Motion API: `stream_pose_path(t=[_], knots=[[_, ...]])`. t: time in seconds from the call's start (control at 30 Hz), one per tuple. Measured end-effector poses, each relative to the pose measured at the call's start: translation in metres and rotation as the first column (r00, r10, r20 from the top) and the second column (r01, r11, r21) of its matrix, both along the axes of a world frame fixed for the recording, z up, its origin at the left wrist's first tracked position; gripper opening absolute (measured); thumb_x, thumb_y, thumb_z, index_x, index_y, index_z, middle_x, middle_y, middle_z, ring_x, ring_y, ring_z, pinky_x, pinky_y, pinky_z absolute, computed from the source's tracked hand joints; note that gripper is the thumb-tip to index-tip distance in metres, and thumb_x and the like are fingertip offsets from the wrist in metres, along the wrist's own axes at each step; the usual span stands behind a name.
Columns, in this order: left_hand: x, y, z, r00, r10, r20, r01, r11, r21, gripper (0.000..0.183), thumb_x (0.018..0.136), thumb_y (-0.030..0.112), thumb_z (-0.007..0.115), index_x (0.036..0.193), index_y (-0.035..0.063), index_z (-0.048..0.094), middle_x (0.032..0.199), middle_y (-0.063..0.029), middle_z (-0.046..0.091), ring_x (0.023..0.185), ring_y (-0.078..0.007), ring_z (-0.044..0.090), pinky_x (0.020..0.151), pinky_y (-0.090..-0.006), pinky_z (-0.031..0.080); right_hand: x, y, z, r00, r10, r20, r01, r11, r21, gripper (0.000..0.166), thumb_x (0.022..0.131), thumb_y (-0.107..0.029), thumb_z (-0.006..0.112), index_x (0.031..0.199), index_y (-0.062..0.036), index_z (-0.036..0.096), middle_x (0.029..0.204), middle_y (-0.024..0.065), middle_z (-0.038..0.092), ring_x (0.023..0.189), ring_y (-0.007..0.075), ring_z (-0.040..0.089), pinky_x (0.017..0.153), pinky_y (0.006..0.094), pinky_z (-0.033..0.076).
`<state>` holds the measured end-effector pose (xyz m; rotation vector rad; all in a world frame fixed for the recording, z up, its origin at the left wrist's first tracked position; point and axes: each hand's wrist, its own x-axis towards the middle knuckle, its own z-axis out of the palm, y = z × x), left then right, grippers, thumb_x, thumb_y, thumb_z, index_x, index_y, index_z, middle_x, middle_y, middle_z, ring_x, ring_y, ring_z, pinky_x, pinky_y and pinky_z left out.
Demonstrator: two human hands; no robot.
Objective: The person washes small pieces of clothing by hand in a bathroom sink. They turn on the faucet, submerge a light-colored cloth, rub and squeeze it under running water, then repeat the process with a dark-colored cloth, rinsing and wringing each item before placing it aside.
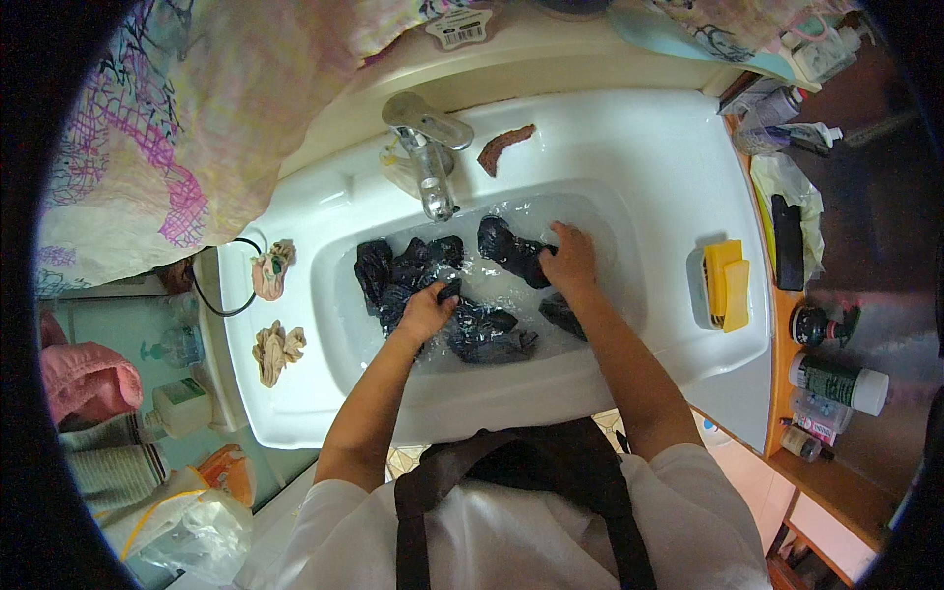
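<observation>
A white washbasin point(664, 162) holds water with several wet, dark pieces of cloth in it. At the basin's left part, my left hand point(429, 310) grips an end of dark cloth point(448, 290) between thumb and fingers, beside a larger dark heap point(398, 273). My right hand point(569, 258) holds one end of another dark cloth piece point(509, 247), which stretches to the left just above the water. Between my hands, nearer to me, lies a dark bundle point(490, 335); one more dark piece point(562, 313) is partly hidden under my right forearm.
A metal faucet point(435, 177) reaches over the water. A curved brown piece point(505, 147) lies behind it. Two small beige cloth bundles point(273, 271) point(276, 352) rest on the left rim, a yellow soap box point(725, 284) on the right. Bottles point(837, 383) line the wooden shelf; a patterned curtain point(192, 125) hangs upper left.
</observation>
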<state>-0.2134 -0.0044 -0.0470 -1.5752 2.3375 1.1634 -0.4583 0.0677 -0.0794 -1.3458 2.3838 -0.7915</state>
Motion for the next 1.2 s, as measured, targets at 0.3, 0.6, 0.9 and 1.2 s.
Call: stream_pose_path(t=[0.3,0.6,0.9,1.2], knots=[[-0.005,-0.015,0.04,0.779,0.51,-0.364,-0.237,0.777,0.583,0.019,0.084,0.025,0.049,0.088,0.0095,0.058,0.074,0.0048,0.056,0.066,-0.0058,0.048,0.059,-0.021,0.039,0.049,-0.044,0.013,0.878,0.2,0.435,-0.244,0.969,0.048,0.031,0.064,-0.019,0.059,0.092,-0.0083,0.054,0.08,0.0153,0.059,0.077,0.029,0.057,0.07,0.0375,0.044],[-0.02,-0.012,0.087,0.728,0.411,-0.549,-0.063,0.837,0.543,0.031,0.071,0.004,0.051,0.102,0.0062,0.052,0.087,-0.0001,0.055,0.076,-0.01,0.05,0.065,-0.021,0.04,0.067,-0.024,0.092,0.723,0.274,0.635,-0.129,0.955,-0.265,0.037,0.058,-0.025,0.07,0.081,-0.0038,0.05,0.074,0.0124,0.056,0.066,0.0228,0.057,0.06,0.032,0.045],[-0.039,0.015,0.041,0.556,0.738,-0.382,-0.097,0.514,0.852,0.051,0.078,0.011,0.053,0.124,0.0055,0.032,0.11,-0.0126,0.048,0.092,-0.0219,0.053,0.076,-0.0305,0.045,0.011,-0.033,0.006,0.841,-0.208,0.499,0.201,0.977,0.069,0.03,0.07,-0.019,0.058,0.095,-0.0019,0.054,0.091,0.0141,0.056,0.081,0.0252,0.055,0.071,0.035,0.043],[-0.05,0.011,-0.019,0.191,0.98,-0.063,0.339,-0.006,0.941,0.047,0.078,0.051,0.042,0.096,0.0083,0.051,0.093,-0.0116,0.055,0.089,-0.0275,0.052,0.075,-0.0421,0.044,0.118,-0.007,0.064,0.922,0.165,0.351,-0.059,0.954,-0.294,0.024,0.069,-0.021,0.055,0.081,-0.0004,0.054,0.081,0.0179,0.055,0.075,0.0361,0.053,0.065,0.0403,0.042]])
